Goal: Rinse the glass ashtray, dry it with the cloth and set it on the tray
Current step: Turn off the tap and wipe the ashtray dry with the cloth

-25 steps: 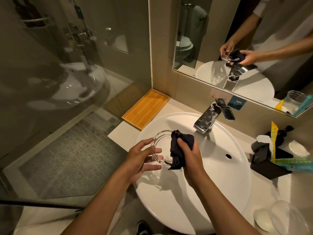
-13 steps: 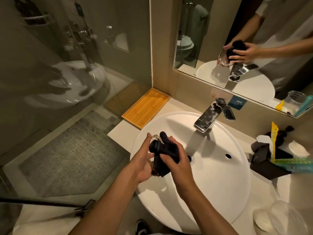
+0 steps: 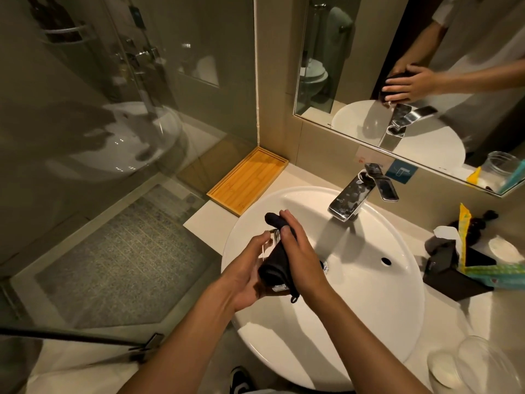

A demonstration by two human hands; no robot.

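Over the left part of the white basin [image 3: 369, 302], my left hand [image 3: 247, 268] holds the clear glass ashtray [image 3: 273, 236] on edge. Most of the glass is hidden; only bits of its rim show at the top and bottom. My right hand [image 3: 301, 251] lies flat against the ashtray and presses the dark cloth [image 3: 277, 263] onto it. The cloth wraps over the ashtray's top and hangs below it. The empty wooden tray [image 3: 247, 180] lies on the counter to the left of the basin, against the wall.
A chrome tap [image 3: 352, 200] stands at the back of the basin, with no water running. A dark box [image 3: 451, 268], packets and a glass jar [image 3: 483, 362] crowd the counter at right. A glass shower wall [image 3: 113, 137] closes the left side. The mirror [image 3: 412, 66] hangs above.
The ashtray went from lying flat in my left hand to standing on edge. My right hand has flattened and spread the cloth over the glass, and both hands have turned slightly.
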